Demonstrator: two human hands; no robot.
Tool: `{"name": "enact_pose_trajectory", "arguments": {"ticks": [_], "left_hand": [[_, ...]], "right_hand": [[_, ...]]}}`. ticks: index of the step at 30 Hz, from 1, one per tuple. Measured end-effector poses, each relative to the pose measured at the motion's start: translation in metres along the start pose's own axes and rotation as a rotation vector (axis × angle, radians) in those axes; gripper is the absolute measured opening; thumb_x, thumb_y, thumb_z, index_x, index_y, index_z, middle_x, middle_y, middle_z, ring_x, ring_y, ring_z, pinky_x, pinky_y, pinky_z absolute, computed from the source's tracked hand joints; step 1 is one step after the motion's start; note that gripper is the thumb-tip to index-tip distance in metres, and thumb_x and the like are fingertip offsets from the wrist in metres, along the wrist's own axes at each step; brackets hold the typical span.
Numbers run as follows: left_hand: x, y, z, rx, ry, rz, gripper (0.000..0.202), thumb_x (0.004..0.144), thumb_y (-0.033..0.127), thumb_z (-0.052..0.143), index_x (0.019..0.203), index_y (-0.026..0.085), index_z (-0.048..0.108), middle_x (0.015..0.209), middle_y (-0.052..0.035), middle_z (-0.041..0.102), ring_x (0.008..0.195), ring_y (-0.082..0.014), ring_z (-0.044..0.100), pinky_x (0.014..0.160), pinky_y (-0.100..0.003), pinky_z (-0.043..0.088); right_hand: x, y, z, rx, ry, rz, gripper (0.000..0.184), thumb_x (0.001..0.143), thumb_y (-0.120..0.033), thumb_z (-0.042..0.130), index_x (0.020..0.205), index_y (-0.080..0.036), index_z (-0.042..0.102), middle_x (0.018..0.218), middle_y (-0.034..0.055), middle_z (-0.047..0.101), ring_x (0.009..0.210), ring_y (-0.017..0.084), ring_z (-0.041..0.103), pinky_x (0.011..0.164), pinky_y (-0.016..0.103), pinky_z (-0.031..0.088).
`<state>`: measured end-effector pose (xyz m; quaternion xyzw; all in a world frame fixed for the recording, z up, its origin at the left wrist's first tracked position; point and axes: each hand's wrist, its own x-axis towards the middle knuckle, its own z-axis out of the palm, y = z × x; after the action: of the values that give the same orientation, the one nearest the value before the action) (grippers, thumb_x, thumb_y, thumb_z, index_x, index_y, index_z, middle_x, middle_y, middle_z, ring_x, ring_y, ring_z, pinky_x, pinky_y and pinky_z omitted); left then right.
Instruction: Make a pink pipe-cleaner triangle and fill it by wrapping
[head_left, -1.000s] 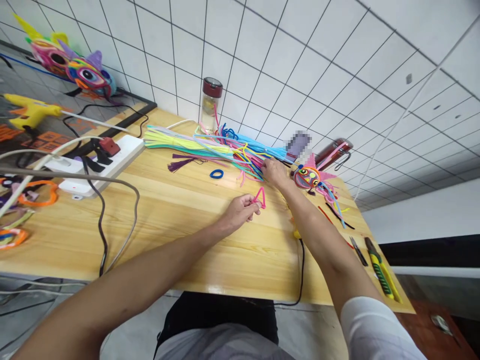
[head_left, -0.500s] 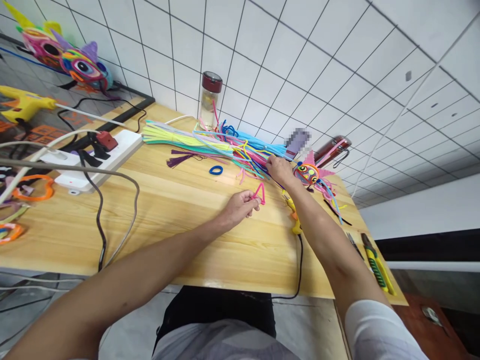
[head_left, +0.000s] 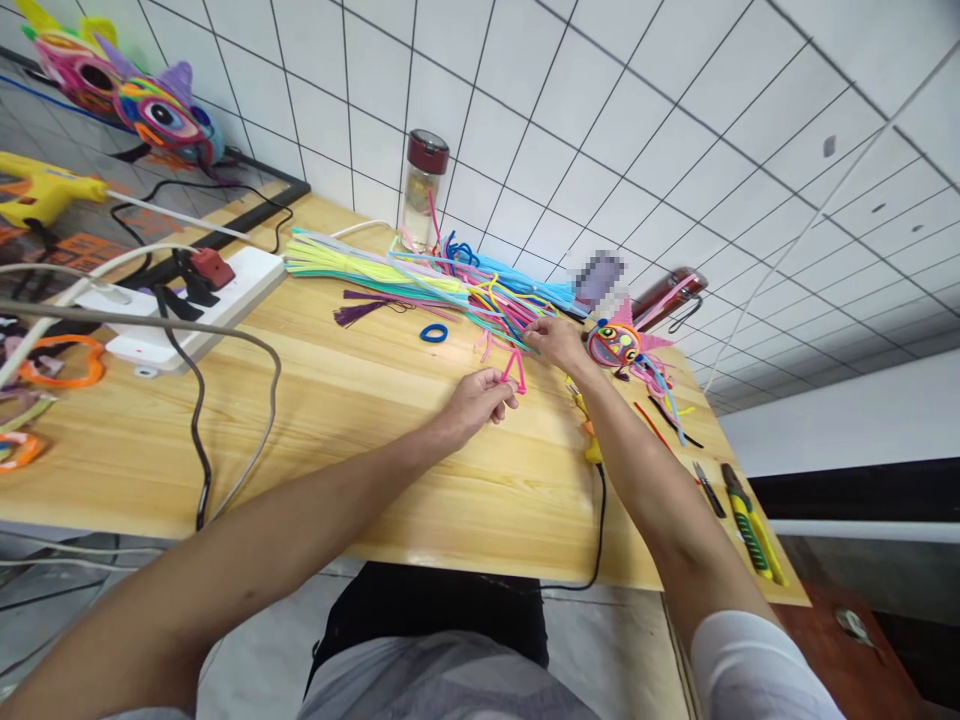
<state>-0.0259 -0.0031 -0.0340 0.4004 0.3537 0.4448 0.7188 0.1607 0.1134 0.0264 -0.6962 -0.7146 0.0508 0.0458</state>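
Between the thumb and fingers of my left hand (head_left: 480, 397) is a pink pipe cleaner (head_left: 520, 372) bent into a triangle. My right hand (head_left: 556, 342) reaches to the near end of a heap of coloured pipe cleaners (head_left: 499, 305); its fingers are closed at the strands, but what they hold is hidden. A yellow hot glue gun (head_left: 594, 450) lies partly behind my right forearm. Left of the heap rests a coiled blue pipe cleaner ring (head_left: 433, 333). A colourful one-piece pipe cleaner mask (head_left: 616, 345) sits just right of my right hand.
A glass bottle (head_left: 424, 190) stands against the tiled wall. At the left are a white power strip (head_left: 240, 290) with cables and another yellow glue gun (head_left: 45, 190). Green-yellow pliers (head_left: 754, 525) and a small pointed tool (head_left: 709, 490) lie near the right edge.
My right hand has shifted slightly left and nearer along the heap. My left hand, still with the pink triangle, has moved slightly up and left.
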Motion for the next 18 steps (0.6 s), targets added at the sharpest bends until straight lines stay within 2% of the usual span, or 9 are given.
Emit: {"name": "enact_pose_trajectory", "arguments": {"ticks": [3,5,8,10,14,16,18], "left_hand": [[0.000,0.000,0.001,0.015,-0.004,0.009,0.021,0.085,0.033,0.075,0.080,0.017,0.063,0.071,-0.0008,0.070,0.049,-0.0067,0.051,0.049,-0.021,0.038],[0.000,0.000,0.002,0.019,-0.014,0.011,0.021,0.085,0.033,0.076,0.080,0.017,0.063,0.070,-0.0004,0.069,0.049,-0.0068,0.051,0.049,-0.021,0.038],[-0.001,0.000,0.001,0.033,-0.032,0.015,0.023,0.085,0.034,0.077,0.078,0.017,0.063,0.070,-0.0003,0.069,0.050,-0.0070,0.052,0.049,-0.021,0.038],[-0.002,0.000,0.001,0.043,-0.041,0.021,0.023,0.085,0.034,0.077,0.079,0.017,0.063,0.070,-0.0003,0.068,0.051,-0.0072,0.052,0.049,-0.022,0.038],[-0.003,0.002,0.000,0.044,-0.040,0.008,0.024,0.084,0.036,0.076,0.081,0.016,0.064,0.070,0.0000,0.068,0.050,-0.0076,0.052,0.049,-0.022,0.037],[-0.003,0.003,0.000,0.044,-0.038,0.005,0.025,0.083,0.038,0.077,0.081,0.017,0.064,0.070,0.0001,0.068,0.050,-0.0075,0.052,0.050,-0.022,0.038],[-0.003,0.004,0.001,0.048,-0.042,0.006,0.027,0.081,0.040,0.076,0.080,0.017,0.064,0.070,0.0002,0.067,0.050,-0.0073,0.052,0.050,-0.022,0.038]], "right_hand": [[0.005,-0.005,0.001,-0.044,0.015,0.040,0.030,0.099,-0.028,0.061,0.114,-0.019,0.086,0.108,0.0095,0.086,0.101,0.025,0.077,0.087,0.031,0.055],[0.008,-0.006,0.003,-0.097,0.038,0.089,0.034,0.100,-0.022,0.057,0.117,-0.016,0.085,0.119,0.0175,0.084,0.112,0.031,0.077,0.096,0.037,0.056],[0.010,-0.005,0.006,-0.165,0.073,0.148,0.043,0.102,-0.015,0.049,0.130,-0.008,0.081,0.141,0.0294,0.074,0.130,0.038,0.071,0.106,0.045,0.054],[0.011,-0.003,0.008,-0.185,0.073,0.155,0.044,0.104,-0.017,0.048,0.134,-0.008,0.078,0.148,0.0299,0.070,0.136,0.039,0.068,0.110,0.047,0.053],[0.010,0.003,0.006,-0.190,0.035,0.135,0.037,0.106,-0.028,0.055,0.129,-0.015,0.080,0.144,0.0219,0.074,0.133,0.035,0.070,0.108,0.042,0.054],[0.005,0.008,0.002,-0.198,0.041,0.136,0.037,0.106,-0.027,0.055,0.129,-0.015,0.079,0.144,0.0232,0.074,0.133,0.035,0.070,0.108,0.043,0.053],[-0.002,0.013,-0.003,-0.204,0.063,0.143,0.036,0.105,-0.024,0.054,0.128,-0.011,0.079,0.142,0.0282,0.073,0.133,0.038,0.070,0.109,0.045,0.053]]}}
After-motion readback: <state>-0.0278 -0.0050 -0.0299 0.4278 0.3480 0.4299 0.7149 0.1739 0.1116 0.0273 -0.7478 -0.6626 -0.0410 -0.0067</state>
